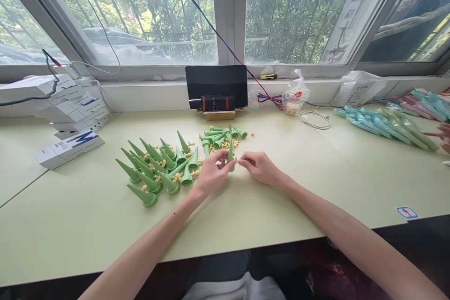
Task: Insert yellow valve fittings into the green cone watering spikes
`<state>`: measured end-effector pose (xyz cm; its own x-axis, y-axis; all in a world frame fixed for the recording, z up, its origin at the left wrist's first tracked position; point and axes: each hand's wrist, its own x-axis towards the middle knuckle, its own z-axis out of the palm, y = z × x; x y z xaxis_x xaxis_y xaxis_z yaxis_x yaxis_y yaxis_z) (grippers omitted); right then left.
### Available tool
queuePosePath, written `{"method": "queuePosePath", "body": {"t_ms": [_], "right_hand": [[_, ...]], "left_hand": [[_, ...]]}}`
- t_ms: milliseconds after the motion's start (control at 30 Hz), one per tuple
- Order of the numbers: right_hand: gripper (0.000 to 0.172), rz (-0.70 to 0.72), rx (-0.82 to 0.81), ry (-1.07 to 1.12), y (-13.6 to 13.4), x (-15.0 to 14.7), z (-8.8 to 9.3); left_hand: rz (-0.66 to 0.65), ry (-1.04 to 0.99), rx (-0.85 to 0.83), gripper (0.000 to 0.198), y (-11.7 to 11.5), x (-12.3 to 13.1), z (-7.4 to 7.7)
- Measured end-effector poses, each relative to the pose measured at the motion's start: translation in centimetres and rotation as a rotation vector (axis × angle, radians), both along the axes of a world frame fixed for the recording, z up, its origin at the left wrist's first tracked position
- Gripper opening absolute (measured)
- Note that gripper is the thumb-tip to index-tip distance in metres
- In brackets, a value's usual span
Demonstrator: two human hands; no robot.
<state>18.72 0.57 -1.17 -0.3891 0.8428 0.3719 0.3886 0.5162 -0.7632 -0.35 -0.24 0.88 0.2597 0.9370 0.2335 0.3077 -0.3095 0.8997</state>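
My left hand [213, 172] is closed around a green plastic cone spike [230, 152], holding it upright over the pale green table [246, 206]. My right hand [258, 167] pinches a small yellow piece [237, 161] right beside the spike's lower end. To the left lies a heap of green cone spikes [158, 168] with small yellow parts among them. A smaller heap of green spikes and yellow pieces [221, 137] lies just beyond my hands.
A dark tablet [216, 86] with a phone [217, 103] leans at the window sill. White boxes [68, 108] are stacked at the left. A plastic bag [295, 96], a white cable [315, 119] and teal packets [386, 124] lie at the right, where another person's hand [443, 136] shows.
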Motion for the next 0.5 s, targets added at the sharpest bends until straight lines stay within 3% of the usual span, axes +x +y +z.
{"method": "queuePosePath", "body": {"t_ms": [500], "right_hand": [[0.037, -0.007, -0.017, -0.026, -0.05, 0.14, -0.01]], "left_hand": [[-0.04, -0.011, 0.018, 0.012, -0.06, -0.01, 0.07]]}}
